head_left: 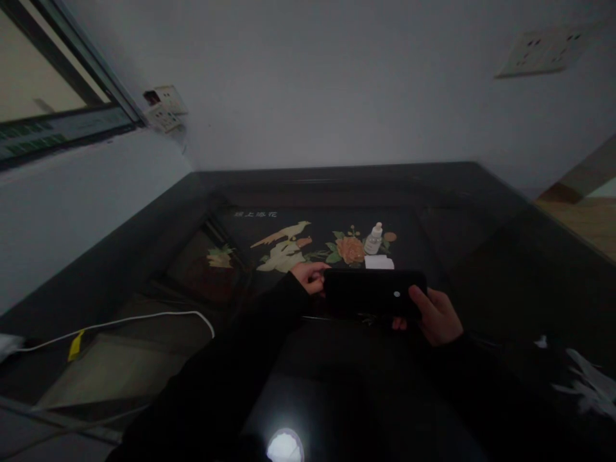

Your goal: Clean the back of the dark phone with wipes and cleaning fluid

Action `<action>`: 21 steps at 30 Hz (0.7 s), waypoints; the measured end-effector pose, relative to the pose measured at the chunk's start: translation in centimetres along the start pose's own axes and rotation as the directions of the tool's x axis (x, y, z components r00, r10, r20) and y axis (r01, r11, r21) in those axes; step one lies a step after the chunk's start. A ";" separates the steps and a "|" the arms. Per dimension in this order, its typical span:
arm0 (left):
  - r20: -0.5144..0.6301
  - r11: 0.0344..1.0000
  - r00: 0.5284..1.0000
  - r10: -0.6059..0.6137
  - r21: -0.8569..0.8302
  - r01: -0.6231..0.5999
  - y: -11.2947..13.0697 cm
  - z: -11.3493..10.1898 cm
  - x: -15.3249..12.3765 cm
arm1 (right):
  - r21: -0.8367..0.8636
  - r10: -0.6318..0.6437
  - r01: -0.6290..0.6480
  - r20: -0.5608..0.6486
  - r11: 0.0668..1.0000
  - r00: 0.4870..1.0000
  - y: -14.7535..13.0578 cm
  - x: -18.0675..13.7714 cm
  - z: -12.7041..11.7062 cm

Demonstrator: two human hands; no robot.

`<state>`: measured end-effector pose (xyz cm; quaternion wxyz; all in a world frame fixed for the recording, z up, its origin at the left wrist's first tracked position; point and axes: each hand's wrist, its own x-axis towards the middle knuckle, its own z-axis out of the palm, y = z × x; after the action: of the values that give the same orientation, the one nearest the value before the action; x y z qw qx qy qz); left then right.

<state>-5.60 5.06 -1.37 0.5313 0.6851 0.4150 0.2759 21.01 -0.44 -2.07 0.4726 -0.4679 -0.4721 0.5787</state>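
My right hand (439, 316) grips the right end of a dark smartphone (360, 292), thumb on its face beside a small white dot, with fingertips showing below. At the phone's left end, my left hand (308, 276) is closed, its fingers curled against the edge. The phone is held sideways above a glossy black table (332, 366). Just beyond it stands a small dropper bottle (373, 240) with a white top, upright. In front of the bottle lies a small white item (379, 262), partly hidden by the phone.
The tabletop carries a printed bird (289, 232), flowers and lettering. A white cable (144, 316) with a yellow tag (76, 345) runs along the left. Crumpled white tissue (590, 385) lies at the right. Wall sockets (546, 50) sit above, and a window (43, 70) is at upper left.
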 end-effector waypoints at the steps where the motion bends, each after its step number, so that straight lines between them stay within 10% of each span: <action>1: 0.004 1.000 1.000 -0.004 -0.017 0.004 -0.1 0.0 0.0 | -0.005 0.004 -0.004 0.003 1.000 1.000 0.0 0.0 0.0; 21: 0.033 0.987 0.999 0.007 -0.163 -0.002 -0.8 0.2 -0.3 | -0.049 0.069 -0.070 -0.015 0.996 0.998 -0.5 -0.3 0.0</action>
<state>-5.83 4.79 -2.21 0.5917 0.6450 0.3806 0.2984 21.13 -0.70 -1.54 0.4435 -0.4994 -0.4668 0.5797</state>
